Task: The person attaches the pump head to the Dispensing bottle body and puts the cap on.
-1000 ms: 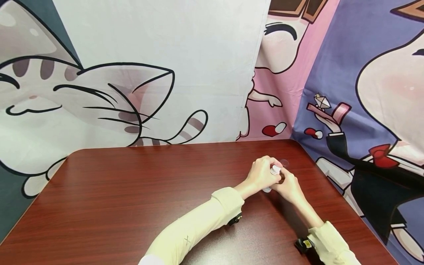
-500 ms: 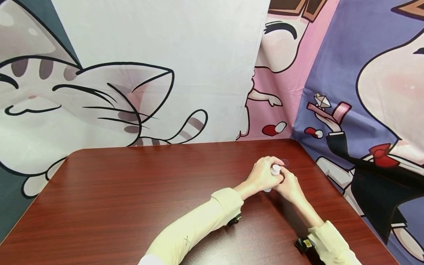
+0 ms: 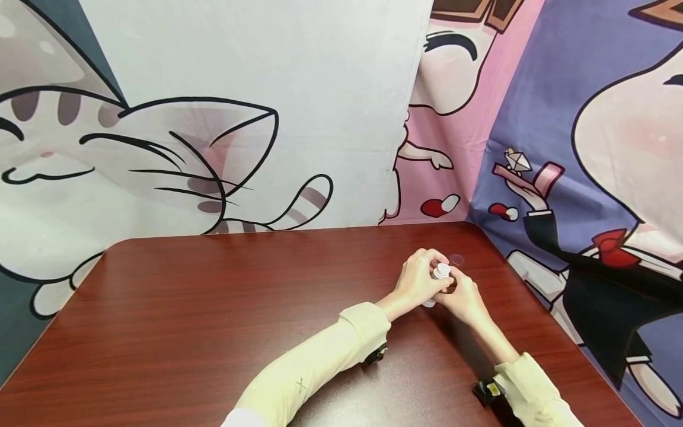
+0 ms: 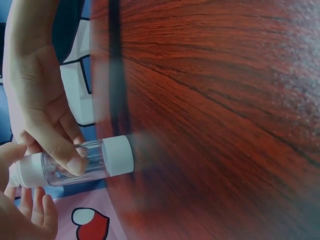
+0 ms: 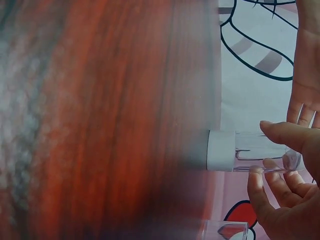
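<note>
A small clear bottle [image 5: 257,145] with a white base and a white top stands upright near the far right of the table. My right hand [image 3: 465,298] grips its clear body between thumb and fingers, seen close in the right wrist view. Around the upper part of the bottle curls my left hand [image 3: 418,277], its fingertips at the white top [image 4: 30,171] on either side. The white base [image 4: 118,155] shows below the right thumb in the left wrist view. Part of the bottle's middle is hidden by the fingers in the head view.
A clear plastic cap [image 3: 456,260] sits on the brown wooden table [image 3: 240,308] just beyond the hands; the right wrist view also catches it. Printed cloths [image 3: 341,118] hang behind the table and along its right side.
The left fingers have loosened and spread slightly at the bottle's top, and more of the white part shows. The right hand and bottle stay in nearly the same place.
</note>
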Motion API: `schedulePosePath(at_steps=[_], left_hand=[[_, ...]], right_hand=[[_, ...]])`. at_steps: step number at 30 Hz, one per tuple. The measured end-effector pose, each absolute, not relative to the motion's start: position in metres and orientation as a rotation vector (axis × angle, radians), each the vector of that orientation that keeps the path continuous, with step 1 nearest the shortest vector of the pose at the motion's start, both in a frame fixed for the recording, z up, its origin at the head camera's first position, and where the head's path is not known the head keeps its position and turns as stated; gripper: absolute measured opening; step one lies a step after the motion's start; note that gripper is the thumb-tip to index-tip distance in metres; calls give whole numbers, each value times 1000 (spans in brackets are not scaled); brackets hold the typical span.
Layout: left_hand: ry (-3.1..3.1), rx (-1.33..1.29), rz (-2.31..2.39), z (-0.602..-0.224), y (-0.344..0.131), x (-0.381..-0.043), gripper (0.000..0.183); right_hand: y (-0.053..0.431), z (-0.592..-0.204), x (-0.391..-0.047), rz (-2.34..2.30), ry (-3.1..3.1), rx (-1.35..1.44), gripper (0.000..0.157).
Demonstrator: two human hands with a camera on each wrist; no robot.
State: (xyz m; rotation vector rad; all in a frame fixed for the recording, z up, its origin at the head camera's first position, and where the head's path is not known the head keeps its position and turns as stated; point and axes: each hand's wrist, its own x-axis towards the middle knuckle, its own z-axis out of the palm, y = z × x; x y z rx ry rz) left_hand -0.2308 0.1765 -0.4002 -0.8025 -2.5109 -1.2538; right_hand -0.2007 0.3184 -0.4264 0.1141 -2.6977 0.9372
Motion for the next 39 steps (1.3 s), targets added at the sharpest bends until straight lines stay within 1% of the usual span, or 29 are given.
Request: schedulePosePath(at_steps=[9,22,25,29,34,39], left_hand=[[-2518,-846,-1243,-399,173,-233,30],[-2550,-954,-1215,-402,174,-233,36],[-2564,-950,-1210,-403,172,-233,39],[-2564,-894,-1255,-403,171,-233,43],[-2529,-818,-1277,-402,173,-233,37],[-2508,-777,-1258,-399,177,-232,30]], right_hand=[[317,-425,-200,972,-2692,110,48],[319,-425,-198,973,-2716,104,49],[319,-426,-199,973,-2716,105,49],[319,-427,-199,959,-2703,114,47],[319,-428,-199,927,-2683,127,45],[318,-429,-201,914,-2669,147,46]])
